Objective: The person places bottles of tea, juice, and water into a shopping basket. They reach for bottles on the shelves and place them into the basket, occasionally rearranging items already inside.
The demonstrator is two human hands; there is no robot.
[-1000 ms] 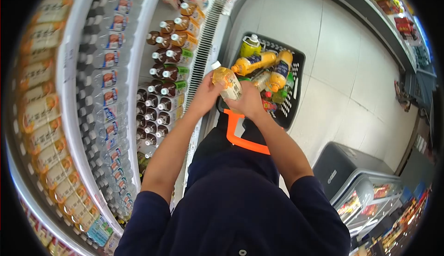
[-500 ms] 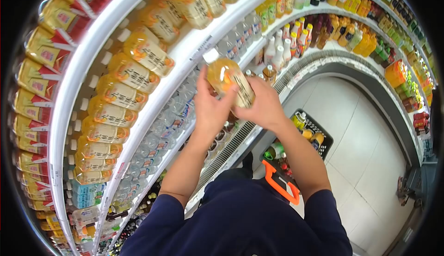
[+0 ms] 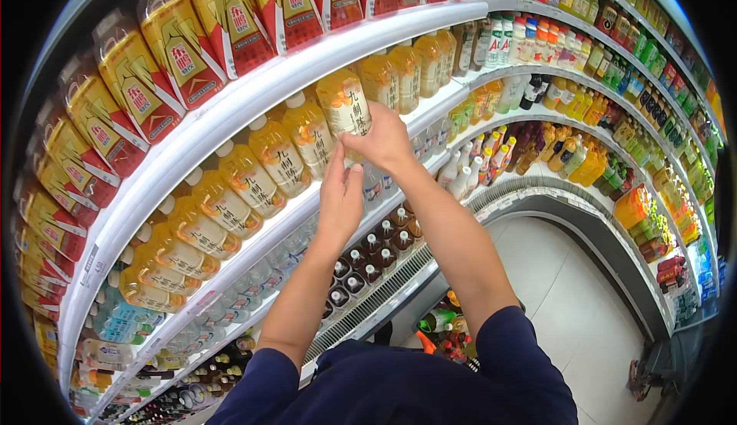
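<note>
A yellow drink bottle point(image 3: 344, 106) with a white cap and a pale label stands upright at the front of a white shelf point(image 3: 303, 210), in a row of like bottles. My right hand point(image 3: 381, 142) grips its right side and lower body. My left hand point(image 3: 340, 195) reaches up beneath it, fingertips touching the bottle's base near the shelf edge. Both arms in dark blue sleeves stretch up from below.
Red and yellow labelled bottles point(image 3: 176, 41) fill the shelf above. Water bottles point(image 3: 230, 325) and dark tea bottles point(image 3: 368, 252) line the shelves below. A basket of drinks point(image 3: 441, 329) with an orange handle sits on the tiled floor point(image 3: 568, 310) by my body. Shelving curves away to the right.
My view has swung up from the floor basket to the shelves. Both hands lifted the yellow bottle from above the basket up to the shelf, where it now stands in the row.
</note>
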